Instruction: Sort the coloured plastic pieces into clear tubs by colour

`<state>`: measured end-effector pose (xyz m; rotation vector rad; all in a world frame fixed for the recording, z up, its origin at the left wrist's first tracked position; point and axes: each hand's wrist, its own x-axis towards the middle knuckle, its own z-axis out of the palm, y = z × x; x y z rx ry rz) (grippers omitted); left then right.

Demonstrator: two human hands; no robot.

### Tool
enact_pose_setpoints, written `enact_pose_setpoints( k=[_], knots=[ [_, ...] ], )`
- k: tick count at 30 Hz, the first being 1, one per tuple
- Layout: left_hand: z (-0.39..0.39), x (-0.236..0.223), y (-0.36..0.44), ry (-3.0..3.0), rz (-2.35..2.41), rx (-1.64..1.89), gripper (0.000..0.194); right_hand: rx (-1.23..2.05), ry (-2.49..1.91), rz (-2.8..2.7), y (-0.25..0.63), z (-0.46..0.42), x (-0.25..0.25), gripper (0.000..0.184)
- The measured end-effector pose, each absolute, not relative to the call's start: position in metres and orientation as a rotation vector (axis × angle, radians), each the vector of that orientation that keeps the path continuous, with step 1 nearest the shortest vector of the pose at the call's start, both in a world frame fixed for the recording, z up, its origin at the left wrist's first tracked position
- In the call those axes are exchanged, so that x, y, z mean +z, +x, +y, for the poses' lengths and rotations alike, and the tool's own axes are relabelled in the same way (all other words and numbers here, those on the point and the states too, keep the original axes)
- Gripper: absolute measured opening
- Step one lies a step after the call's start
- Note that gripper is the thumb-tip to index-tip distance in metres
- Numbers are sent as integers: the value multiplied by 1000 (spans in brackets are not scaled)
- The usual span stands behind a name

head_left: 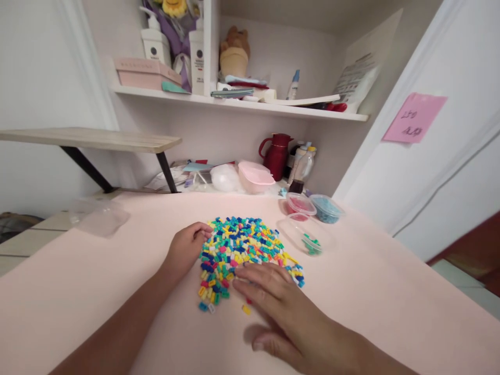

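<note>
Many small plastic bricks (246,242) in blue, green, yellow, white and pink lie in a flat pile on the pink tabletop (167,333). At the pile's left edge is my left hand (187,245), its fingers curled in together; what they may hold is hidden. My right hand (277,307) spreads over the pile's near right part, fingers stretched out and thumb apart, with nothing seen in it. A loose yellow brick (246,309) lies just left of its thumb and fingers.
Right of the pile stand a clear tub (307,234) with a few green bricks, a tub of red pieces (300,204) and a tub of blue pieces (327,209). A clear plastic bag (101,216) lies left. Behind are a pink container (255,177) and a red jug (278,156).
</note>
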<state>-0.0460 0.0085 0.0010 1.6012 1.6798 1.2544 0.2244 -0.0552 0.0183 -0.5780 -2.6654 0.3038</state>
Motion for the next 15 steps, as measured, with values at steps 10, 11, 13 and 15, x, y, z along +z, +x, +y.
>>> enact_pose_setpoints(
  k=[10, 11, 13, 15],
  knots=[
    [12, -8, -47, 1616, 1668, 1282, 27, -131, -284, -2817, 210, -54, 11, 72],
    [12, -9, -47, 1613, 1668, 1286, 28, -203, -246, -2811, 208, -52, 5, 71],
    [12, -10, -46, 1608, 1669, 1291, 28, -308, -183, -2782, 204, -47, -8, 69],
    [12, -11, -46, 1605, 1670, 1294, 27, -356, -177, -2742, 200, -43, -20, 68]
  ],
)
